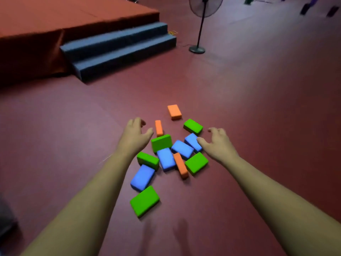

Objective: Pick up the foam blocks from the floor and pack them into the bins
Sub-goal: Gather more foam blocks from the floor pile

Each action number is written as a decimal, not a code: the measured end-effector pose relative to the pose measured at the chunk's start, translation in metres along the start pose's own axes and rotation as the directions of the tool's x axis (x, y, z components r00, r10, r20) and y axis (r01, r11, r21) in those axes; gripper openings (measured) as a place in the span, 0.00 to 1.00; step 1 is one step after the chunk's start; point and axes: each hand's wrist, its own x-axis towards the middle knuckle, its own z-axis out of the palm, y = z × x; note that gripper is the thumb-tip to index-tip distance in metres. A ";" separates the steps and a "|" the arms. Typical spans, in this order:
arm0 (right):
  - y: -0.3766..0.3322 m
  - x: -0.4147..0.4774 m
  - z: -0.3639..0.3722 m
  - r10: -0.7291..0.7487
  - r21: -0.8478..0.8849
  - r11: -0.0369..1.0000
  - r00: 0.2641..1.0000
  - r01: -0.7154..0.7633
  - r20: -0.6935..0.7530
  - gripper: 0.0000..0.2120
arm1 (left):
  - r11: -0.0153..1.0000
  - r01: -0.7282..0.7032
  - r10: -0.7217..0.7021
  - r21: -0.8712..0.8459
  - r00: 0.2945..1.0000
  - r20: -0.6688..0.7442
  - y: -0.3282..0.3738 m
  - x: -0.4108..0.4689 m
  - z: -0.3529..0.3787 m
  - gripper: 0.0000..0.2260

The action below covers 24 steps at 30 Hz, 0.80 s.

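Several foam blocks in green, blue and orange lie scattered in a pile on the dark red floor (239,108). A green block (161,142) stands tilted at the pile's middle, and an orange block (174,111) lies apart at the far side. My left hand (135,134) hovers above the pile's left side, fingers spread and loosely curved, holding nothing. My right hand (215,143) hovers at the right side, its thumb next to a blue block (192,141), and it is also empty. No bin is in view.
A raised stage (55,21) with grey-blue steps (120,47) stands at the back left. A pedestal fan (201,24) stands beyond the blocks. Dark objects (306,8) sit far off at the top right. A dark thing (5,218) shows at the left edge.
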 end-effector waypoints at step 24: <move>0.218 0.432 0.195 0.326 -0.014 0.941 0.898 -0.337 0.296 0.24 | 0.952 0.283 -0.305 0.119 0.830 0.467 -0.092 0.337 0.434 0.09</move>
